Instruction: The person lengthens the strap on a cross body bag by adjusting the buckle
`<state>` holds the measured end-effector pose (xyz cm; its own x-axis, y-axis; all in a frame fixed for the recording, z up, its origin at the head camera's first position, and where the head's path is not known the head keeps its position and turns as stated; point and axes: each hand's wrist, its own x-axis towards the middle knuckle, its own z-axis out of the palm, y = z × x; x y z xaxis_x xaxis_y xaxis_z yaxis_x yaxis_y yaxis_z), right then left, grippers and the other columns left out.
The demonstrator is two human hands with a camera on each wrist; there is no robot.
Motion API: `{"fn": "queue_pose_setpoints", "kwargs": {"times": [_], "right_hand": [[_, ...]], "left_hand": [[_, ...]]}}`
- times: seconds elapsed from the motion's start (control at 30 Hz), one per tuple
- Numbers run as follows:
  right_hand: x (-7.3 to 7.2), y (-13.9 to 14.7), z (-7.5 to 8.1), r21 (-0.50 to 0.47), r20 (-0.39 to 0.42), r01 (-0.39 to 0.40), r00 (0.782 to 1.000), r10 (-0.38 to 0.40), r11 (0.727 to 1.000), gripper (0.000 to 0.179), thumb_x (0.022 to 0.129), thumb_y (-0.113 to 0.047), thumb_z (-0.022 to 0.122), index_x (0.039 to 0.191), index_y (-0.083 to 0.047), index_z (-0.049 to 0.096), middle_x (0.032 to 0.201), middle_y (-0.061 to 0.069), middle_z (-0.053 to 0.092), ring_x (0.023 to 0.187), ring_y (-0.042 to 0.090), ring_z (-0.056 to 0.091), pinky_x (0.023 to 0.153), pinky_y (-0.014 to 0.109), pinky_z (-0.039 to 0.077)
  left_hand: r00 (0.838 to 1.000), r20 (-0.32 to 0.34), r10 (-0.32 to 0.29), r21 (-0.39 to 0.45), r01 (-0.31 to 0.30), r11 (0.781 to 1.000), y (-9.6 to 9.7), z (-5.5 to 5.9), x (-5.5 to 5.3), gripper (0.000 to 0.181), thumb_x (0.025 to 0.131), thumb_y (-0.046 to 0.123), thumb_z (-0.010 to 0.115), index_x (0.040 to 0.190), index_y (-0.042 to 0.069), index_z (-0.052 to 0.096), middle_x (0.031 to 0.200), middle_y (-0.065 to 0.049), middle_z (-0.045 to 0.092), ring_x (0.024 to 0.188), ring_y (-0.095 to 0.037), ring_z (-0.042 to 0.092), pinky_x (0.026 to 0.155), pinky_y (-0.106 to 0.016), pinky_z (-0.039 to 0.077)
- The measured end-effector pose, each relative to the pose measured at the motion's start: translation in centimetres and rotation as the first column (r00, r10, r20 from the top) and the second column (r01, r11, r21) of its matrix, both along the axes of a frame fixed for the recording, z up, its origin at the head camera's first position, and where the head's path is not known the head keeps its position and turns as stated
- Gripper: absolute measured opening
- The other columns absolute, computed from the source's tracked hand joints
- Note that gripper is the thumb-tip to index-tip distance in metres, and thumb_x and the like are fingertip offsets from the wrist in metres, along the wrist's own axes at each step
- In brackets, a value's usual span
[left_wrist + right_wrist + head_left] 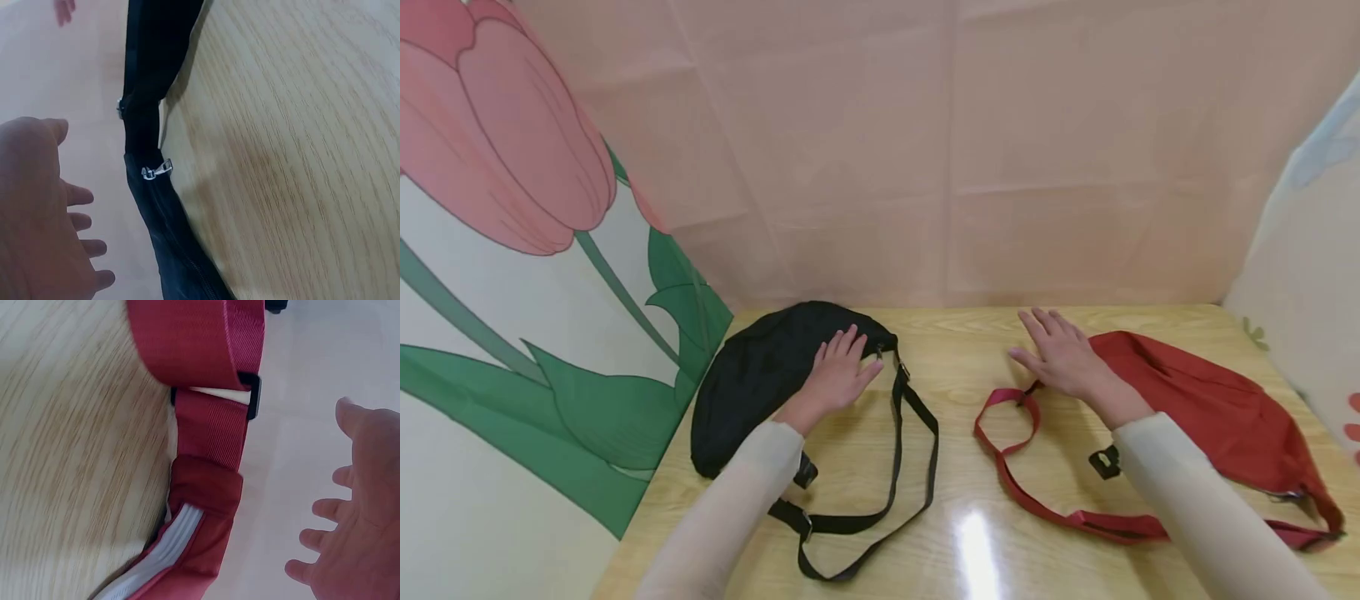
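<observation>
A black waist bag [775,358] lies on the left of the wooden table, its strap looped toward the right and front. My left hand [838,375] hovers over the bag's right end with fingers spread, holding nothing. The left wrist view shows the bag's silver zipper pull [157,169] beside that hand. On the right lies a red waist bag [1210,408]. Fingers extended, my right hand [1063,354] is above its left end, holding nothing. In the right wrist view the red strap [209,431] passes through a black slider [253,395].
The wooden table [947,417] ends at a pink cloth backdrop [947,167]. To the left hangs a tulip-printed sheet [535,325], and a pale printed sheet [1307,275] borders the right. Black buckles [1105,461] lie near the straps.
</observation>
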<state>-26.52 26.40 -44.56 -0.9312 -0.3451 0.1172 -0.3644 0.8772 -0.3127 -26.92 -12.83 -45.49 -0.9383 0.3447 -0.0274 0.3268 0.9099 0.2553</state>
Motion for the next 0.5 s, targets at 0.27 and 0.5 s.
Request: {"fn": "queue_pose_setpoints", "kwargs": {"times": [0.27,0.5], "right_hand": [[-0.7,-1.6,-0.1,-0.025,0.033,-0.027,0.999,0.028,0.999,0.075,0.106,-0.046,0.048,0.160,-0.002,0.020,0.160,0.031,0.021,0.144,0.055,0.020,0.109,0.073,0.020],[-0.8,-2.8,0.1,-0.093,0.105,-0.031,0.994,0.041,0.995,0.075,0.106,-0.046,0.047,0.161,-0.003,0.017,0.159,0.032,0.022,0.143,0.055,0.022,0.110,0.072,0.023]], "left_hand": [[1.000,0.016,-0.025,0.024,0.024,0.999,0.1,0.1,-0.8,0.066,0.108,0.050,0.037,0.158,0.007,0.033,0.167,-0.012,0.019,0.153,-0.034,0.017,0.121,-0.056,0.014],[0.997,0.014,-0.082,0.016,0.082,0.997,0.5,0.3,-1.6,0.061,0.108,0.047,0.039,0.156,0.008,0.037,0.165,-0.012,0.024,0.151,-0.033,0.022,0.121,-0.054,0.019]]}}
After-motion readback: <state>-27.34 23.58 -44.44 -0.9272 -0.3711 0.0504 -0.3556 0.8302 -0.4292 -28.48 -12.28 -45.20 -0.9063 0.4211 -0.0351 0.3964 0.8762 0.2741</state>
